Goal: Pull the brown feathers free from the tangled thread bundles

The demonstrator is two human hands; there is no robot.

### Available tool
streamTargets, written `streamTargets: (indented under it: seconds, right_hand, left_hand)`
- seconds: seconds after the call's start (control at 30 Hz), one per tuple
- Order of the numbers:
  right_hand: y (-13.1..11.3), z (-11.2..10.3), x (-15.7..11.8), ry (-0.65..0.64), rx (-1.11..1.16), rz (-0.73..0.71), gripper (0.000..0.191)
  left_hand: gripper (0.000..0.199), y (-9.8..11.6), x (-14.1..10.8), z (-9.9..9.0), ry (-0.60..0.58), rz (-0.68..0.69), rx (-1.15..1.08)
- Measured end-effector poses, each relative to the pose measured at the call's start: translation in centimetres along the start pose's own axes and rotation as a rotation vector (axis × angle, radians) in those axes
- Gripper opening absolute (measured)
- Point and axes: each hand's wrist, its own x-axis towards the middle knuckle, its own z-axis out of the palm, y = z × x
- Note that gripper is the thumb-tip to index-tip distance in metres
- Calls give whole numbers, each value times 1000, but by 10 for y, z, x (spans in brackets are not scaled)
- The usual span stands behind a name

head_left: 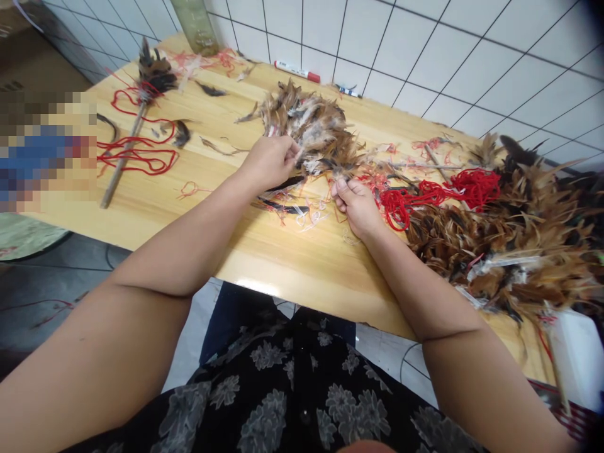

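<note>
A bundle of brown and grey feathers [314,123] lies on the wooden table [264,251], spread between my two hands. My left hand [271,162] is closed on the bundle's near left side, its fingertips among the feathers. At the bundle's right end, my right hand [352,198] has thumb and fingers pinched together on the feather ends. Dark loose feathers [287,206] and bits of white and red string [311,217] lie just below the bundle. Red yarn [427,192] sits to the right of my right hand.
Many brown feathers [453,239] are heaped at the right, near a white container [578,352]. A stick with dark feathers [125,148] and red cord lies at the left. Markers [297,71] and a greenish bottle [195,25] are along the tiled wall [377,44].
</note>
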Motion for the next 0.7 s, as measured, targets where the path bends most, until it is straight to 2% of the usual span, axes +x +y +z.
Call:
streamTargets:
  seconds: [0.17, 0.33, 0.47, 0.57, 0.7]
  right_hand:
    - [-1, 1, -2, 9, -53, -14, 63]
    - [0, 1, -3, 11, -95, -28, 65]
    - [-1, 2, -2, 10, -53, -25, 65]
    - [-2, 2, 0, 16, 1, -7, 67]
    - [1, 1, 2, 46, 79, 5, 65]
  left_hand:
    - [17, -9, 8, 6, -21, -46, 68]
    - [13, -20, 12, 13, 7, -6, 176]
    - [19, -19, 11, 7, 26, -20, 203]
    - [28, -14, 9, -6, 79, -72, 44]
    - [37, 0, 3, -17, 162, -158, -460]
